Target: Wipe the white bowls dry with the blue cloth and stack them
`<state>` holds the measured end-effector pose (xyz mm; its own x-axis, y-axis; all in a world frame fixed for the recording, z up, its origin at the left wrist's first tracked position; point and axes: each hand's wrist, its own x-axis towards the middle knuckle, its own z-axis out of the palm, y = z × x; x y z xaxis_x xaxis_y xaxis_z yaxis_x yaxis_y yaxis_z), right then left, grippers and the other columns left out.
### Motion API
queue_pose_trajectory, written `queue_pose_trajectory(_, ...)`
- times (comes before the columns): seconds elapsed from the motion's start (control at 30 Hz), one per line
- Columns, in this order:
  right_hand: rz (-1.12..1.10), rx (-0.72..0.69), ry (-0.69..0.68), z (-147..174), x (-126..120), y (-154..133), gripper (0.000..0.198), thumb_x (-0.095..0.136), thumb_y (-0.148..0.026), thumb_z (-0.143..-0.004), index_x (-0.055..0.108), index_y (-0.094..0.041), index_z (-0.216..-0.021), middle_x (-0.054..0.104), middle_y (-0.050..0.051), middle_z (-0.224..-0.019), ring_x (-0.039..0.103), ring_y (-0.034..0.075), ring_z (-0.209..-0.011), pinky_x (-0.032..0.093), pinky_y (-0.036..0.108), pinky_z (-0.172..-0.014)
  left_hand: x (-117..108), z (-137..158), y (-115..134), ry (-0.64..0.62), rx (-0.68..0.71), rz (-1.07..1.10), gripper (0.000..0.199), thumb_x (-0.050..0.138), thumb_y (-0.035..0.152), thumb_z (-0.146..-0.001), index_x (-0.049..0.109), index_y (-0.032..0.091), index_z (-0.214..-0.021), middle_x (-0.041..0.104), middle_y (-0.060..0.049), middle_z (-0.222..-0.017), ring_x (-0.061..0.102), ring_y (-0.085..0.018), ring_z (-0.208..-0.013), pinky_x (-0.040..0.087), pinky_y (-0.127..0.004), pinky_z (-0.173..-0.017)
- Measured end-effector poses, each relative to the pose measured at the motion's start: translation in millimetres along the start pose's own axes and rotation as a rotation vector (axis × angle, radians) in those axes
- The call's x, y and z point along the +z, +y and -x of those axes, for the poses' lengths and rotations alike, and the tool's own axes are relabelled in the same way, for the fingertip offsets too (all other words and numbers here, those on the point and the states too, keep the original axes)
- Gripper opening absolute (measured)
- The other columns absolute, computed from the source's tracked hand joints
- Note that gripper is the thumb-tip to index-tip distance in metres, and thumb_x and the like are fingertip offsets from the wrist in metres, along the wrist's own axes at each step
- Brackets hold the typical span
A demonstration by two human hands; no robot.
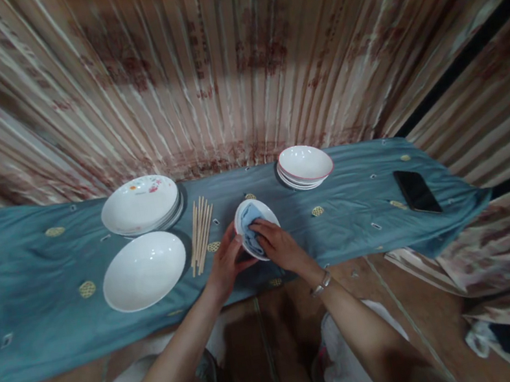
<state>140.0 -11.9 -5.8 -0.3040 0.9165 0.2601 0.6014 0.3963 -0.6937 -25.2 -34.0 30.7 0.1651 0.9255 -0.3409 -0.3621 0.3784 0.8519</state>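
A small white bowl [268, 212] is held tilted toward me above the front part of the table. My left hand [227, 259] grips its left side, the thumb at the rim and the fingers around the outside. Inside the bowl lies a crumpled light blue cloth [250, 216]. My right hand [280, 244] presses this cloth against the inner wall, its fingers closed on it. Left of the bowl, several wooden chopsticks [202, 234] lie side by side on the tablecloth.
On the blue tablecloth [350, 227] stand a stack of flowered plates [139, 205], a large white dish [145, 271] in front of it, and stacked red-rimmed bowls [304, 164] at the back right. A black phone [417, 191] lies near the right end. A curtain [225, 77] hangs behind.
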Motion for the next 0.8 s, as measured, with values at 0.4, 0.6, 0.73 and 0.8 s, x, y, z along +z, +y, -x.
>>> queue_pose_trajectory(0.4,-0.023,0.045,-0.13,7,-21,1,0.03,0.047,-0.007,-0.086,0.07,-0.018,-0.101,0.071,0.008,-0.11,0.066,0.018,-0.105,0.048,0.033,-0.098,-2,0,0,-0.034,-0.018,-0.008,0.07,0.077,0.041,-0.074,0.052,0.027,-0.138,0.06,-0.01,-0.134,0.055,-0.033,-0.125,0.061,-0.042,-0.082)
queue_pose_trajectory(0.6,-0.294,0.102,-0.201,4,-22,-6,0.023,0.053,-0.019,-0.087,0.073,-0.02,-0.099,0.074,0.004,-0.101,0.068,0.017,-0.092,0.051,0.03,-0.087,-3,0,2,-0.047,-0.016,-0.004,0.069,0.076,0.042,-0.075,0.052,0.028,-0.139,0.06,-0.009,-0.135,0.054,-0.032,-0.126,0.061,-0.041,-0.082)
queue_pose_trajectory(0.73,-0.551,0.144,-0.213,2,-19,-10,0.025,0.058,-0.032,-0.088,0.074,-0.02,-0.102,0.074,0.004,-0.105,0.068,0.018,-0.095,0.051,0.031,-0.089,-3,-1,3,-0.047,-0.025,0.0,0.067,0.074,0.041,-0.078,0.052,0.028,-0.139,0.059,-0.009,-0.136,0.055,-0.032,-0.126,0.062,-0.038,-0.08)
queue_pose_trajectory(0.8,-0.655,0.178,-0.201,2,-18,-13,0.026,0.06,-0.035,-0.087,0.074,-0.021,-0.105,0.073,0.003,-0.11,0.067,0.018,-0.101,0.05,0.032,-0.093,-4,-1,2,-0.046,-0.028,0.012,0.065,0.073,0.04,-0.078,0.052,0.029,-0.139,0.059,-0.008,-0.136,0.056,-0.031,-0.124,0.062,-0.037,-0.079)
